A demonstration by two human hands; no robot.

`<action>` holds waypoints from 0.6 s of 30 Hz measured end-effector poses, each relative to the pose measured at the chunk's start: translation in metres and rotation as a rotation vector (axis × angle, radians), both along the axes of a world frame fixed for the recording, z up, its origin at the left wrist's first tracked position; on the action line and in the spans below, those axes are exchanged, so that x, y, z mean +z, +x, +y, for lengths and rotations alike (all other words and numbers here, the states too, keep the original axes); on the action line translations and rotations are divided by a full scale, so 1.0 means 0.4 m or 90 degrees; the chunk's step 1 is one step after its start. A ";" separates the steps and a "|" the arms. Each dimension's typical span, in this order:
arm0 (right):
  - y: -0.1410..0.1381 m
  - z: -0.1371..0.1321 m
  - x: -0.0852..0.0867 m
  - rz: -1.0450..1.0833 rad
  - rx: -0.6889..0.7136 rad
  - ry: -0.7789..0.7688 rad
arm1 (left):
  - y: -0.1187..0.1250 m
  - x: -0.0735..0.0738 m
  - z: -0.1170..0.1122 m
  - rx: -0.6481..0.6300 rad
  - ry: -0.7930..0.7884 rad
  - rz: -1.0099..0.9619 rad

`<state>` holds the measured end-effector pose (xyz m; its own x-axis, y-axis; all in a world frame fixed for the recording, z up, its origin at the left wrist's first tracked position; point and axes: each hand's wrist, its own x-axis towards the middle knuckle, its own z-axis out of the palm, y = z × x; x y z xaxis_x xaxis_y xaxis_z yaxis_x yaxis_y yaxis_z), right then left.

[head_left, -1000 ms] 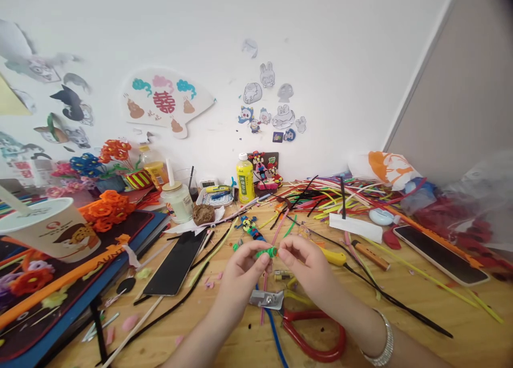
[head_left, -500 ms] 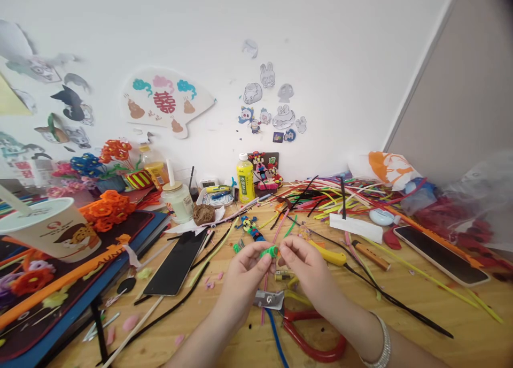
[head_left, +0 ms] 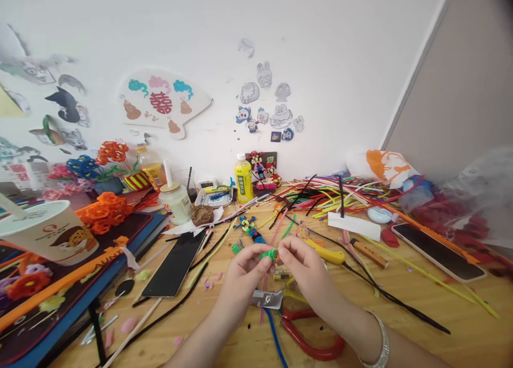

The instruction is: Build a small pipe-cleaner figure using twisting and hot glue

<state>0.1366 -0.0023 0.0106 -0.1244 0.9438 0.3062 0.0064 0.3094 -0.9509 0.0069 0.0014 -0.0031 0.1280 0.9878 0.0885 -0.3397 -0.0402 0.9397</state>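
Observation:
A small green coil of pipe cleaner (head_left: pixel 269 254), with a hint of orange at its right end, is pinched by my left hand (head_left: pixel 242 274). My right hand (head_left: pixel 303 267) has its fingertips closed right at that end; what lies between them is too small to make out. Below both hands lie red-handled cutters (head_left: pixel 315 342), their metal head under my left wrist side. A blue pipe cleaner (head_left: pixel 274 333) runs beside them. Just beyond my hands rests a pipe-cleaner figure (head_left: pixel 251 230) in blue, yellow and green. The yellow glue gun (head_left: pixel 327 254) lies behind my right hand.
A black phone (head_left: pixel 174 265) lies to the left, another phone (head_left: pixel 438 252) to the right. Loose pipe cleaners (head_left: pixel 332 194) are heaped at the back. Further around stand a yellow drink bottle (head_left: pixel 243 179), a lidded jar (head_left: pixel 175 203) and a paper cup (head_left: pixel 50 233).
The view has shifted slightly, so the whole desk sits a little further left. Both hands stay at the green coil, with only a slight shift of the right fingers.

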 end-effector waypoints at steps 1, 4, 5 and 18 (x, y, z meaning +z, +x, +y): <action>0.000 -0.001 0.001 -0.003 0.001 -0.004 | -0.001 0.000 0.000 0.002 0.001 0.006; 0.001 -0.003 0.005 -0.017 0.002 -0.017 | -0.003 0.000 0.000 0.011 0.004 0.018; 0.002 -0.004 0.007 -0.019 0.000 -0.021 | -0.003 0.000 0.000 0.013 0.006 0.017; -0.001 -0.016 0.002 -0.067 -0.023 0.083 | 0.015 0.018 -0.017 -0.020 -0.026 -0.101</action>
<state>0.1361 -0.0085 0.0112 -0.1285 0.9014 0.4135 0.1174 0.4279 -0.8962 0.0129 -0.0052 0.0041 0.1460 0.9868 0.0702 -0.4849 0.0095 0.8745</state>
